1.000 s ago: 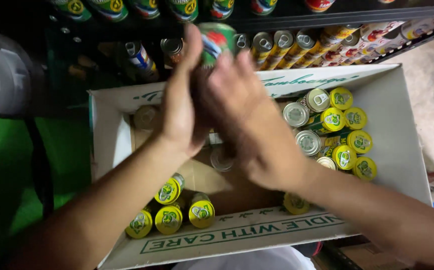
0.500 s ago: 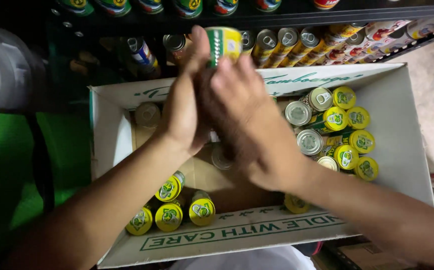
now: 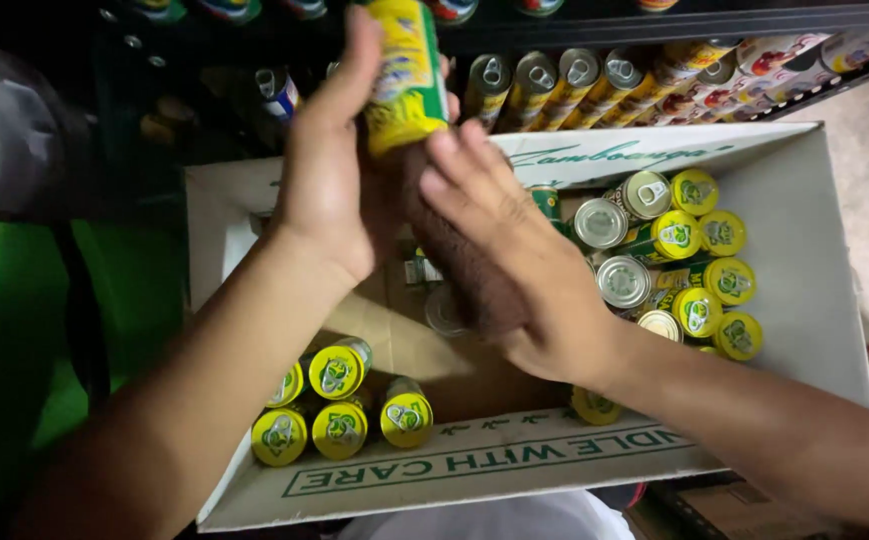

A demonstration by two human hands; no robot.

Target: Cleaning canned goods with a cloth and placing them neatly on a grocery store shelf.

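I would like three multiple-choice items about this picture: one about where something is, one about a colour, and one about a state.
1. Where is the can that the left hand holds?
A. above the cardboard box
B. flat on the box bottom
C. on the green surface

2. What colour are most lids of the cans in the box?
A. red
B. yellow
C. blue

3. What is the right hand doing?
A. hanging empty beside the box
B. pressing a brown cloth against the can
C. closing a box flap

Answers: 1 A, the can is raised over the open box, near the shelf. 2 B, the lids show yellow with green marks. 3 B, the fingers hold the cloth against the can's lower part.
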